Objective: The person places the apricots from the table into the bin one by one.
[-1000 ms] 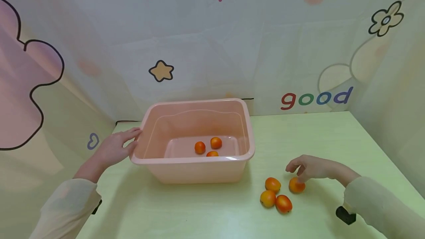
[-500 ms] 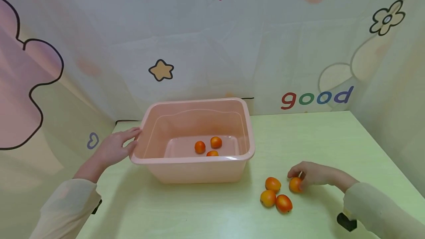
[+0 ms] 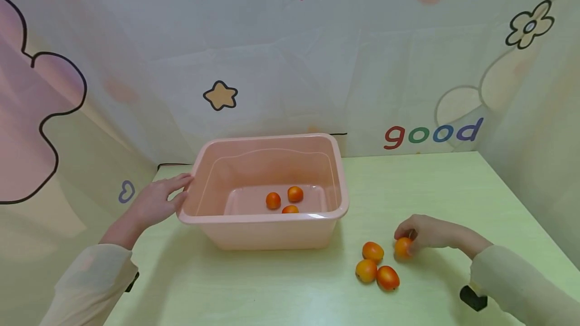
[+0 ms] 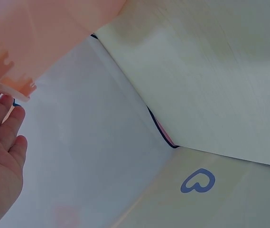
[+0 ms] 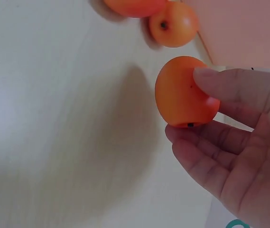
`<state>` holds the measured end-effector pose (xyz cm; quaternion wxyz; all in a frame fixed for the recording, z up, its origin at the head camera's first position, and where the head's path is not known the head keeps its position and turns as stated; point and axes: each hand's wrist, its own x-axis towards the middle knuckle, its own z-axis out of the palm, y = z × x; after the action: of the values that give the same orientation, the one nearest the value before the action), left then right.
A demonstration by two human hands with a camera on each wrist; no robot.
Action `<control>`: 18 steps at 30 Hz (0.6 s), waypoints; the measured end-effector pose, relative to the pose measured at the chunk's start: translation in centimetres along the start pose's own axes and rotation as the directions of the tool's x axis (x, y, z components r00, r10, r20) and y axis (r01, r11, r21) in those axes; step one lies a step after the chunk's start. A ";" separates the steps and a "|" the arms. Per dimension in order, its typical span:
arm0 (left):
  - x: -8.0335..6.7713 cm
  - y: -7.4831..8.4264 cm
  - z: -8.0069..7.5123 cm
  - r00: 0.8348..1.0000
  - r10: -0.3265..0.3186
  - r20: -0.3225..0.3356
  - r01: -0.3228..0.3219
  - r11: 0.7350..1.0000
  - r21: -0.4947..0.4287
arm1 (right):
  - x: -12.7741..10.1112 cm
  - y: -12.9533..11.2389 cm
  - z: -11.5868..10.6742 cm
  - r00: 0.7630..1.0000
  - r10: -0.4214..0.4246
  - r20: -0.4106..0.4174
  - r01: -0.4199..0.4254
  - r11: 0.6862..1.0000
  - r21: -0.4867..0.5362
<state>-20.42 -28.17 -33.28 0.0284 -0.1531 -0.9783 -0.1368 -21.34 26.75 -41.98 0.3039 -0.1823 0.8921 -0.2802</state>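
Observation:
A pink plastic basin (image 3: 272,235) stands left of the table's middle. Inside it lie three small orange-red fruits (image 3: 295,194), one partly hidden by the front rim. My left hand (image 3: 156,202) touches the basin's left rim with fairly straight fingers; in the left wrist view its fingertips meet the underside of the lip. My right hand (image 3: 428,233) pinches a smooth oval orange fruit (image 5: 184,92) between thumb and fingers, just above the table. A dark spot shows at one end of that fruit. Beside this hand, three more orange-red fruits (image 3: 373,252) lie close together.
The pale green tabletop (image 3: 281,291) is bounded at the back by a printed cloth (image 3: 272,64). More cloth hangs along the left and right sides. The loose fruits lie between the basin and my right arm.
My right hand has come down over the separate fruit, taken it between thumb and fingers and lifted it slightly. My left hand and the basin have stayed in place.

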 end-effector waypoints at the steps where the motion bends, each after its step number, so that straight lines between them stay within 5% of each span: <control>1: 0.0 0.0 0.0 1.000 0.000 0.000 0.000 1.000 -0.001 | -0.1 -0.2 -0.2 1.000 -0.007 -0.004 0.007 1.000 0.000; 18: 0.0 -0.2 0.1 1.000 0.014 -0.001 -0.014 1.000 -0.003 | 0.1 -4.5 -5.1 0.992 -0.115 -0.046 0.113 0.993 -0.041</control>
<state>-20.51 -28.35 -33.45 0.0299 -0.1597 -0.9770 -0.1380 -23.99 25.15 -35.90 0.2620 -0.2318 0.8926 -0.2844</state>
